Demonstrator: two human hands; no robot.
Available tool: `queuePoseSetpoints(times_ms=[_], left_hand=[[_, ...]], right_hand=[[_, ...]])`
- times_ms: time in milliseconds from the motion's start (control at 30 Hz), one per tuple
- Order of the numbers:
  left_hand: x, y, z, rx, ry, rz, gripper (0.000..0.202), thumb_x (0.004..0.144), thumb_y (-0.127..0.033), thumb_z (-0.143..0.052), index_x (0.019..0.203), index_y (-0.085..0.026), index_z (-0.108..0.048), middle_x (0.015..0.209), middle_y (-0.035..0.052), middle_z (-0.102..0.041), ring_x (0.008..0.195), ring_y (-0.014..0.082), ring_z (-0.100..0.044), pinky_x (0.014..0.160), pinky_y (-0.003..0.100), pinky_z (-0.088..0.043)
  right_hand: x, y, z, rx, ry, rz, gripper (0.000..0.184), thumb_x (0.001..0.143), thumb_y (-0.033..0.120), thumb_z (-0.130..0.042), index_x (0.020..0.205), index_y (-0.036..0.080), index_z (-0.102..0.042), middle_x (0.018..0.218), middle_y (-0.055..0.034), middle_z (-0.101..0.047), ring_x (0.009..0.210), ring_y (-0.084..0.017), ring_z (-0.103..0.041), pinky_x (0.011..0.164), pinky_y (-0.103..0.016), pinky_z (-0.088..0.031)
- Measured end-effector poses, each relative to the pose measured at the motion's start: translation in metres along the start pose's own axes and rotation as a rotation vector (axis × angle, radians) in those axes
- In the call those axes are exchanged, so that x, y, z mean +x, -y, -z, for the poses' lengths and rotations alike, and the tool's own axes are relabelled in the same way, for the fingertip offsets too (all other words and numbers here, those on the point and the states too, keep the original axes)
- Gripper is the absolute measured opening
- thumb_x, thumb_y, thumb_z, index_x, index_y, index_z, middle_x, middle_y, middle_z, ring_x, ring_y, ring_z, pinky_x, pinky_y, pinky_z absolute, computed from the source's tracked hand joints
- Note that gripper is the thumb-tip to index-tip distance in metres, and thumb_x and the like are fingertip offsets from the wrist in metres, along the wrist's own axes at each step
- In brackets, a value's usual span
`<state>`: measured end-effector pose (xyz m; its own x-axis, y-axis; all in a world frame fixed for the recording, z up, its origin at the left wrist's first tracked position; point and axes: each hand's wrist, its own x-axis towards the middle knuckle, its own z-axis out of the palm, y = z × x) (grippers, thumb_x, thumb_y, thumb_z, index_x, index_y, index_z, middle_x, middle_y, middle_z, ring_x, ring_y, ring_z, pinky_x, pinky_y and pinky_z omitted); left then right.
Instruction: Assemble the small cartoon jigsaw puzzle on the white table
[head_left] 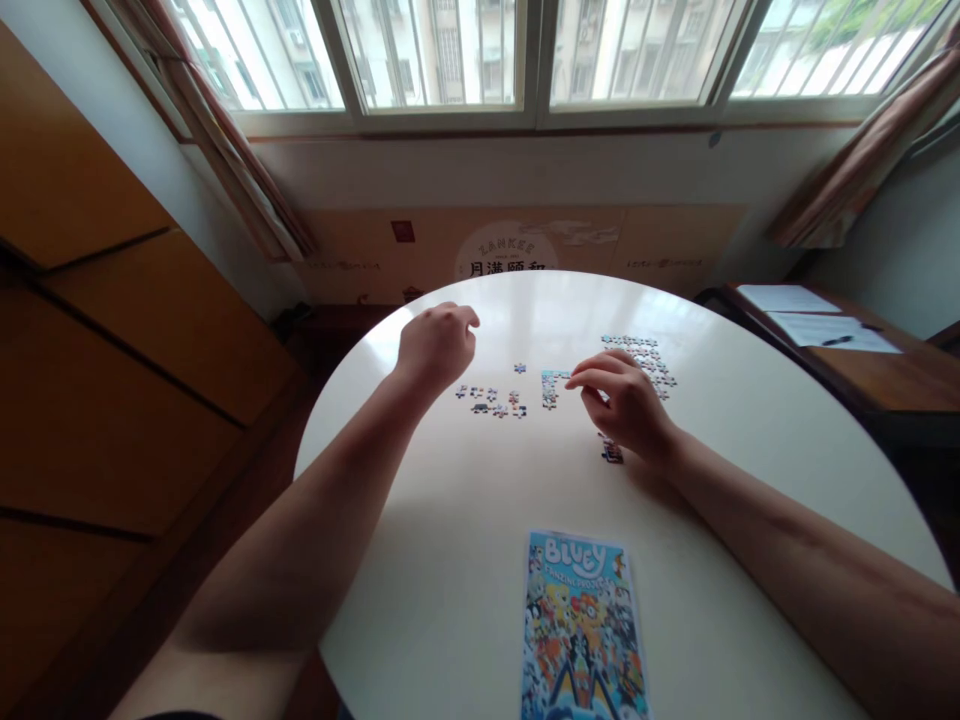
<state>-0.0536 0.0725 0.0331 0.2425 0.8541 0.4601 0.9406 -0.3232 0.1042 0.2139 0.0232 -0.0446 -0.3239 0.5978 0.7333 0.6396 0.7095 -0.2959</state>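
Observation:
My right hand is over the middle of the white table, its fingers stretched to the left and the thumb apart below them. Its fingertips are at the right edge of a small joined corner of jigsaw puzzle; I see nothing held between them. My left hand hovers near the far left part of the table with fingers curled in, and whatever they may hold is hidden. Loose jigsaw pieces lie between the hands, with one single piece beyond them. Partly under my right hand are a few dark pieces.
Several more jigsaw pieces lie behind my right hand. A colourful Bluey picture sheet lies near me. To the right, a brown desk carries papers and a pen. A wooden cabinet stands left; windows are ahead.

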Motion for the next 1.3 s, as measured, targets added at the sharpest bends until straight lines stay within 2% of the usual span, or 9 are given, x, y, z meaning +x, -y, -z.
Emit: queuePoseSetpoints(times_ms=[133, 267, 467, 600, 700, 833, 1000, 1133, 1300], left_hand=[[0.006, 0.027, -0.003, 0.113, 0.193, 0.116, 0.026, 0.082, -0.019, -0.057, 0.096, -0.022, -0.078, 0.103, 0.0064, -0.076, 0.094, 0.0246, -0.067, 0.074, 0.030, -0.051], [0.005, 0.032, -0.009, 0.117, 0.383, 0.053, 0.020, 0.075, -0.021, -0.061, 0.085, -0.023, -0.079, 0.093, 0.0034, -0.078, 0.085, 0.0202, -0.067, 0.064, 0.024, -0.048], [0.003, 0.025, -0.013, 0.077, 0.395, -0.058, 0.024, 0.078, -0.016, -0.059, 0.088, -0.022, -0.079, 0.094, 0.0040, -0.078, 0.086, 0.0204, -0.067, 0.066, 0.025, -0.046], [0.001, 0.018, -0.010, -0.048, 0.433, -0.247, 0.022, 0.081, -0.016, -0.059, 0.086, -0.023, -0.079, 0.089, 0.0030, -0.077, 0.085, 0.0201, -0.067, 0.070, 0.027, -0.046], [-0.001, 0.012, -0.009, -0.116, 0.399, -0.352, 0.022, 0.083, -0.017, -0.058, 0.086, -0.024, -0.079, 0.086, 0.0018, -0.076, 0.082, 0.0185, -0.066, 0.070, 0.026, -0.046], [-0.003, 0.006, -0.015, -0.134, 0.359, -0.397, 0.021, 0.087, -0.018, -0.060, 0.093, -0.024, -0.079, 0.093, 0.0017, -0.076, 0.079, 0.0163, -0.066, 0.071, 0.026, -0.046], [-0.007, 0.001, -0.029, -0.156, 0.440, -0.462, 0.028, 0.086, -0.017, -0.063, 0.106, -0.028, -0.078, 0.112, 0.0018, -0.073, 0.088, 0.0161, -0.068, 0.074, 0.025, -0.047], [-0.009, 0.000, -0.033, -0.211, 0.461, -0.498, 0.030, 0.085, -0.012, -0.061, 0.101, -0.029, -0.080, 0.115, 0.0009, -0.072, 0.090, 0.0155, -0.068, 0.074, 0.024, -0.045], [-0.007, -0.003, -0.032, -0.200, 0.513, -0.487, 0.021, 0.082, -0.015, -0.064, 0.088, -0.027, -0.079, 0.107, -0.0001, -0.071, 0.083, 0.0143, -0.066, 0.070, 0.023, -0.042]], right_hand=[[0.001, -0.001, 0.001, 0.018, -0.039, 0.000, 0.031, 0.081, 0.006, -0.056, 0.083, 0.028, -0.077, 0.089, -0.0034, -0.075, 0.089, -0.025, -0.064, 0.087, -0.046, -0.050], [0.000, -0.001, 0.002, 0.021, -0.060, 0.020, 0.030, 0.082, 0.006, -0.056, 0.082, 0.027, -0.077, 0.087, -0.0033, -0.074, 0.089, -0.025, -0.063, 0.084, -0.045, -0.052], [0.001, 0.000, 0.001, 0.011, -0.080, 0.039, 0.030, 0.082, 0.005, -0.055, 0.080, 0.027, -0.075, 0.086, -0.0028, -0.074, 0.088, -0.024, -0.062, 0.083, -0.043, -0.052], [0.000, -0.002, 0.000, 0.006, -0.071, 0.034, 0.030, 0.082, 0.005, -0.055, 0.079, 0.027, -0.075, 0.085, -0.0023, -0.074, 0.087, -0.025, -0.062, 0.083, -0.044, -0.052], [-0.001, -0.003, -0.001, 0.002, -0.061, 0.037, 0.029, 0.082, 0.005, -0.056, 0.080, 0.027, -0.075, 0.085, -0.0026, -0.074, 0.088, -0.025, -0.062, 0.084, -0.044, -0.052], [-0.001, -0.003, -0.001, 0.008, -0.071, 0.053, 0.028, 0.083, 0.005, -0.056, 0.080, 0.026, -0.074, 0.085, -0.0030, -0.074, 0.088, -0.025, -0.062, 0.084, -0.044, -0.052], [0.001, -0.003, -0.002, 0.010, -0.074, 0.070, 0.028, 0.083, 0.004, -0.056, 0.080, 0.026, -0.074, 0.086, -0.0022, -0.074, 0.087, -0.024, -0.062, 0.085, -0.043, -0.052], [0.001, -0.004, -0.003, 0.007, -0.081, 0.097, 0.028, 0.083, 0.003, -0.056, 0.080, 0.024, -0.073, 0.085, -0.0022, -0.074, 0.086, -0.023, -0.062, 0.084, -0.042, -0.051], [0.001, -0.003, -0.002, 0.010, -0.066, 0.093, 0.028, 0.083, 0.001, -0.056, 0.080, 0.024, -0.073, 0.086, -0.0025, -0.074, 0.086, -0.023, -0.062, 0.084, -0.042, -0.051]])
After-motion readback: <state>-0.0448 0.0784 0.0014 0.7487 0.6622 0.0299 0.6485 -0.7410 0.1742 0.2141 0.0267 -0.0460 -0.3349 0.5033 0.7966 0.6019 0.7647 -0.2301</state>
